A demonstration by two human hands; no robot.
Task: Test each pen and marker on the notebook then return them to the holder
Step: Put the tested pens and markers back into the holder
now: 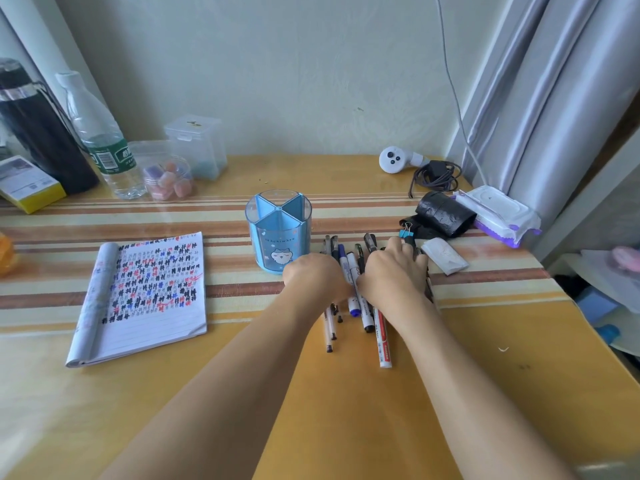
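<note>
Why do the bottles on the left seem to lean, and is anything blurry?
Head view: the wide-angle lens bends the edges, so the black flask and water bottle tip outward, as does the curtain; light is soft, shadows faint; pale glare washes the table below the notebook; the bottom right corner is blurred.

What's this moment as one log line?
holder: empty | pens: loose beside holder | left hand: on pens | right hand: on pens | notebook: open

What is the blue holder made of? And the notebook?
The holder looks like glossy, see-through plastic: its dividers show through the wall. The notebook looks like matte lined paper: thin pages rolled over at its left edge.
</note>
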